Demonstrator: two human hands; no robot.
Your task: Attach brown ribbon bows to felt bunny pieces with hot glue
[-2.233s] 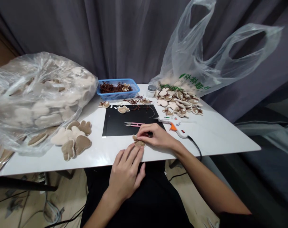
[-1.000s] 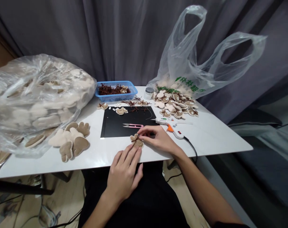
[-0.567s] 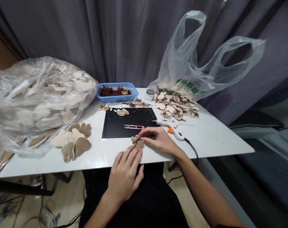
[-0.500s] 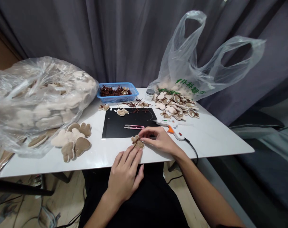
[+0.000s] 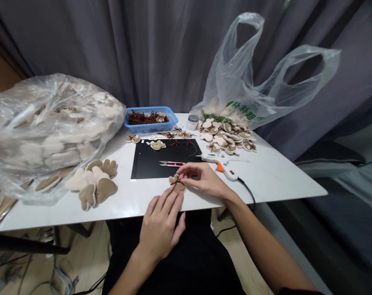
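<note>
A small bunny-head-shaped fabric piece (image 5: 180,188), tan with a pale edge, lies flat near the front edge of the table. Across its middle sits a dark brown bow (image 5: 175,182). My left hand (image 5: 160,223) has its fingers stretched out, with the fingertips resting on the lower left of the piece. From the right, my right hand (image 5: 206,179) pinches the bow's right side between thumb and index finger. Just behind it, pink-handled thread snips (image 5: 172,164) lie on a black mat (image 5: 149,164), partly covered by my right hand.
A glue gun (image 5: 221,164) with a cord lies to the right. Behind it are a heap of bow-tied pieces (image 5: 227,137), a jar (image 5: 192,122) and a plastic bag (image 5: 250,94). A blue basket (image 5: 152,128) holds brown bows. Left are loose pieces (image 5: 96,184) and a stuffed clear bag (image 5: 57,123).
The view has shifted very slightly. Both hands stay at the fabric piece, and my right fingers have moved only a little at the bow.
</note>
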